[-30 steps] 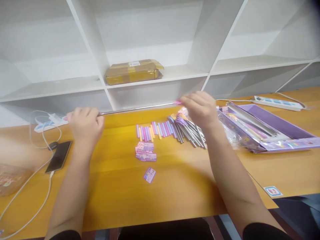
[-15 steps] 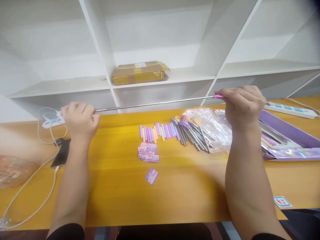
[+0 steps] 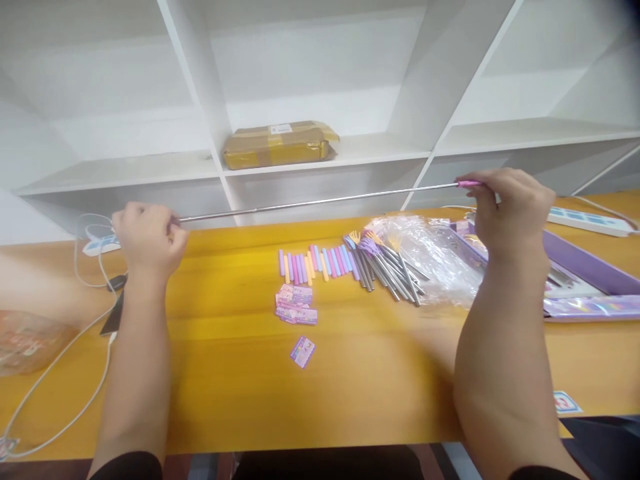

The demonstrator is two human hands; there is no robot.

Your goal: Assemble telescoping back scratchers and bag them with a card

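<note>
A telescopic back scratcher (image 3: 320, 200) is stretched out in the air above the table's far edge, its thin metal rod nearly level. My left hand (image 3: 149, 237) is closed round its left end, which the fingers hide. At the other end, the fingers of my right hand (image 3: 515, 203) pinch the pink head, mostly covered by them. Below lie more back scratchers (image 3: 387, 263), collapsed, with yellow, purple and blue claw heads. Beside them is a row of coloured sleeves (image 3: 320, 263) in pink, purple, blue and orange. Small printed cards (image 3: 296, 305) are piled nearer, with one single card (image 3: 303, 352) apart.
Clear plastic bags (image 3: 430, 260) and an open purple box (image 3: 595, 267) lie on the right. On the left are a power strip (image 3: 101, 245), white cables and a dark phone (image 3: 113, 313). A taped brown parcel (image 3: 280, 145) rests on the white shelf behind.
My hands have moved farther apart, the right one rightward and the left one slightly leftward. The rod between them has become longer.
</note>
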